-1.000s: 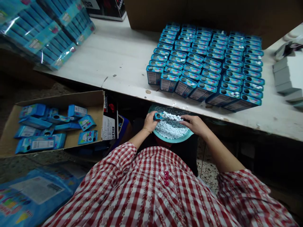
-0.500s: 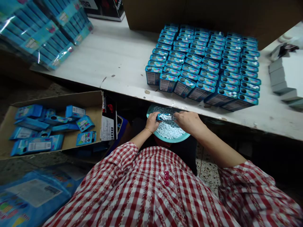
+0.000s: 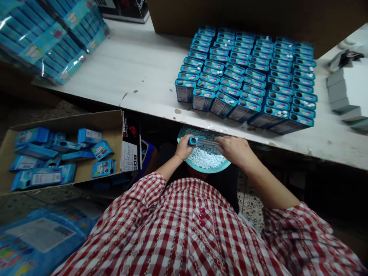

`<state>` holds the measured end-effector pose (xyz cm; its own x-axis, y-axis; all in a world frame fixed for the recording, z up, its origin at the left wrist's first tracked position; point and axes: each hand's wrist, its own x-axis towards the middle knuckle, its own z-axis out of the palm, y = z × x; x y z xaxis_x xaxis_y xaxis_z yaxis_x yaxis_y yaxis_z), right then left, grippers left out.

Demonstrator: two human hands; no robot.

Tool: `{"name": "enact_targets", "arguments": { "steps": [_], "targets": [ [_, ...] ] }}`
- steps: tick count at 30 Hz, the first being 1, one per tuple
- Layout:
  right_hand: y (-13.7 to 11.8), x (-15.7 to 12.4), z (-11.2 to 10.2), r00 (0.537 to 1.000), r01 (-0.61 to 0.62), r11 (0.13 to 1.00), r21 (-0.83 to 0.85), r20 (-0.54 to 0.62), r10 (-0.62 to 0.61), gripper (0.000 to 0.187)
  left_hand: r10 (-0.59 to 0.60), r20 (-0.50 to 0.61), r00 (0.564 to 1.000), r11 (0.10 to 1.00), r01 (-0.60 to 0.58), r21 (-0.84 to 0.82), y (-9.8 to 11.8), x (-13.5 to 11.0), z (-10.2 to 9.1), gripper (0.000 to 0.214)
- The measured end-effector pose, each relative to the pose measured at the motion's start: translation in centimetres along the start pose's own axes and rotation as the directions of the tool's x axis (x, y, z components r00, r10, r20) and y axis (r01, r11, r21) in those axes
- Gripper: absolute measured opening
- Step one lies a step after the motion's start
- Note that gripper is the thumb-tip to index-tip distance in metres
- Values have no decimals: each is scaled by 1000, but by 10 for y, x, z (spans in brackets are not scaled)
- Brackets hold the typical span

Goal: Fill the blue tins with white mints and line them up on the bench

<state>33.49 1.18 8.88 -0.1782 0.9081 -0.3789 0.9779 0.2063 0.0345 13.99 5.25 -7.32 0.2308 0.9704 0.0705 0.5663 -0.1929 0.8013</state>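
My left hand point(image 3: 184, 148) is closed around a small blue candy box point(image 3: 197, 140), its round opening facing up. In the fingers of my right hand point(image 3: 234, 149) is a clear narrow scoop point(image 3: 210, 142), level, with its tip near the box's right end. I cannot tell if the tip touches the box. Below both hands is a teal bowl point(image 3: 211, 170) on my lap, holding many small white candies point(image 3: 204, 158). Part of the bowl lies hidden under the table edge and my hands.
Rows of blue candy boxes point(image 3: 230, 84) stand on the white table point(image 3: 138, 69). An open carton point(image 3: 70, 119) of loose blue boxes is at left. Plastic-wrapped packs point(image 3: 48, 42) lie upper left, white boxes point(image 3: 347, 92) at right. A brown carton point(image 3: 230, 17) stands behind the rows.
White candies that lay in the clear scoop at the box opening are gone from it. My right hand has moved slightly right with the scoop; the box stays in my left hand.
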Motion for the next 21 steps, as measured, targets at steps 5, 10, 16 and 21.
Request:
{"name": "enact_targets", "arguments": {
  "steps": [5,10,16,21],
  "targets": [
    [38,3,75,980,-169,984,52,118,162,33,-12,-66,998,999,9,-45,-5,-5,-14,39],
    [11,44,150,981,-142,961,237,164,105,33,-59,-112,992,995,50,-82,-11,-11,-24,40],
    [-10,68,167,998,-40,891,453,66,11,39,-126,-173,977,984,101,-146,-19,-16,-33,39],
    [17,53,161,1000,20,798,603,-6,-20,35,-144,-205,968,980,110,-165,-24,-15,-35,40]
  ]
}}
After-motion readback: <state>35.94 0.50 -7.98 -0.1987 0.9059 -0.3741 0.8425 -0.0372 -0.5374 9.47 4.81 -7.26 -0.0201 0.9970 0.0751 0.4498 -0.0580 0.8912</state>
